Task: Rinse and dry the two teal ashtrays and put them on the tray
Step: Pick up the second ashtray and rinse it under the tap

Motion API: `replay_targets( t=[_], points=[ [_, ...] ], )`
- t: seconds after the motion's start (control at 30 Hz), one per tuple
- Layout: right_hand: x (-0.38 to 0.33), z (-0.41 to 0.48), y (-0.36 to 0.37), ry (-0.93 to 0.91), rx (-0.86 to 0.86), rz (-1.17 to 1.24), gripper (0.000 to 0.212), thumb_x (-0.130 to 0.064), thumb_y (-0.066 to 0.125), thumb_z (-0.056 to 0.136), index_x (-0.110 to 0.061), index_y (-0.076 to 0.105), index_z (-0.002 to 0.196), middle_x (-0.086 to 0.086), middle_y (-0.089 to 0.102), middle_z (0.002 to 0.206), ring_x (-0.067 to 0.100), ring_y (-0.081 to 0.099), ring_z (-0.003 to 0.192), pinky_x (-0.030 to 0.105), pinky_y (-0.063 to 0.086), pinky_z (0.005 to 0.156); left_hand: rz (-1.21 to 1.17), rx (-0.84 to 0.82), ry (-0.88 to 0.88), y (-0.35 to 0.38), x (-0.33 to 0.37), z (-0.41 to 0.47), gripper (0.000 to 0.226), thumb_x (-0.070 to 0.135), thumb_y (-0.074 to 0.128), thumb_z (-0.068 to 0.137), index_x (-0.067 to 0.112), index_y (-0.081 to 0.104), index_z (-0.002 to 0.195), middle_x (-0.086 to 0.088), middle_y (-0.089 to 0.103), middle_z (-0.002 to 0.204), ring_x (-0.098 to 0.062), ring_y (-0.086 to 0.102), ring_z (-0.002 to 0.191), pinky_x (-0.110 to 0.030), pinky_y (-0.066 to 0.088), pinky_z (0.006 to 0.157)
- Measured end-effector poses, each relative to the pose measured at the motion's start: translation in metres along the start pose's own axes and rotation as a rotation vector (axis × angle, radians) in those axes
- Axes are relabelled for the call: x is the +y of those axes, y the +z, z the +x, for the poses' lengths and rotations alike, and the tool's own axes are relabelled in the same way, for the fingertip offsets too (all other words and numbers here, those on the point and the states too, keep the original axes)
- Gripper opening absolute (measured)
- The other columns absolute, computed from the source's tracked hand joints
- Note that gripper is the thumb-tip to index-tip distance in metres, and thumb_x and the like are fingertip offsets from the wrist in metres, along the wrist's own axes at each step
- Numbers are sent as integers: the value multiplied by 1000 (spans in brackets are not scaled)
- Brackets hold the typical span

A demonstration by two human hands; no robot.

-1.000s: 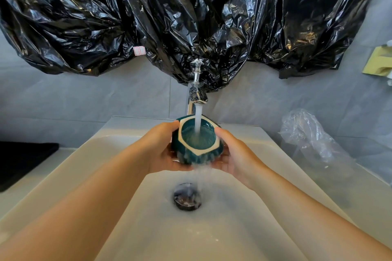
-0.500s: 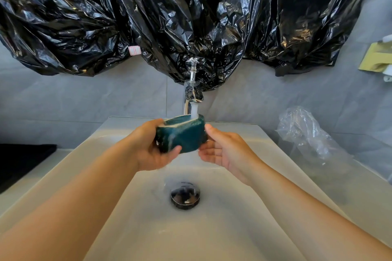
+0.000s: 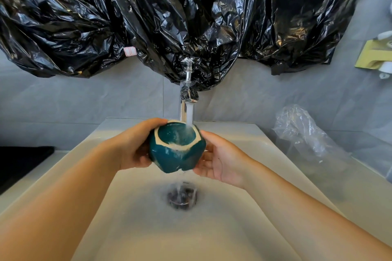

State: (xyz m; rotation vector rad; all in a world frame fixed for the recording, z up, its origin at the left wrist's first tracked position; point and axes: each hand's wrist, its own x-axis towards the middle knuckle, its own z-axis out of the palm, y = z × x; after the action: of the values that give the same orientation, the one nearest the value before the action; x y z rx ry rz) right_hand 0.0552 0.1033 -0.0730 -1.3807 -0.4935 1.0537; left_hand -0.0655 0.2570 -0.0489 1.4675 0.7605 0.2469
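A teal ashtray (image 3: pixel 177 153) with a pale rim is held over the white sink (image 3: pixel 148 229), tilted with its hollow facing me. Water from the chrome tap (image 3: pixel 187 95) runs onto its far rim and drips off its underside toward the drain (image 3: pixel 181 196). My left hand (image 3: pixel 135 146) grips the ashtray from the left, thumb over the rim. My right hand (image 3: pixel 218 159) cups its right side and bottom with straight fingers. A second ashtray and a tray are not in view.
Black plastic sheeting (image 3: pixel 169 17) hangs across the wall above the tap. A crumpled clear plastic bag (image 3: pixel 303 133) lies on the counter to the right. A dark object (image 3: pixel 21 163) sits on the counter at the left edge. A yellow holder (image 3: pixel 375 55) is on the right wall.
The ashtray was tipped away so only its side showed, with the right hand off it; now it is turned back with its hollow toward me, and the right hand touches it again.
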Motion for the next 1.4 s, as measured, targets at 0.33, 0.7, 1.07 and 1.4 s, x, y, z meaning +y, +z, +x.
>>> replay_targets(
  t=[0.33,0.7,1.07,1.4],
  points=[
    [-11,-1,-12,-424,61,-147,14,-14,68,87,-12,69,101,6,74,97,18,70,89,29,56,84,-129,-89,34,15,-1,5,46,47,50,94,10,60,119,-11,65,103,-24,64,85,-33,55,71],
    [-9,-3,-12,-713,89,-554,60,0,77,75,-24,55,126,-5,66,117,6,63,108,24,53,91,-295,-160,-118,14,0,2,48,45,62,88,11,58,121,-26,62,120,-50,68,89,-45,61,58],
    [-5,2,-14,-693,43,-602,68,-4,78,73,-26,53,132,-6,63,124,11,57,120,28,50,99,-355,-121,-118,16,-3,5,69,61,71,71,9,59,115,-21,66,114,-42,71,88,-49,60,72],
    [-1,3,-16,-384,212,-574,102,-36,89,62,-26,35,147,1,59,132,17,64,112,39,54,96,-485,-49,-47,20,0,-6,29,29,70,81,10,62,102,-19,56,115,-41,63,103,-42,61,69]
  ],
)
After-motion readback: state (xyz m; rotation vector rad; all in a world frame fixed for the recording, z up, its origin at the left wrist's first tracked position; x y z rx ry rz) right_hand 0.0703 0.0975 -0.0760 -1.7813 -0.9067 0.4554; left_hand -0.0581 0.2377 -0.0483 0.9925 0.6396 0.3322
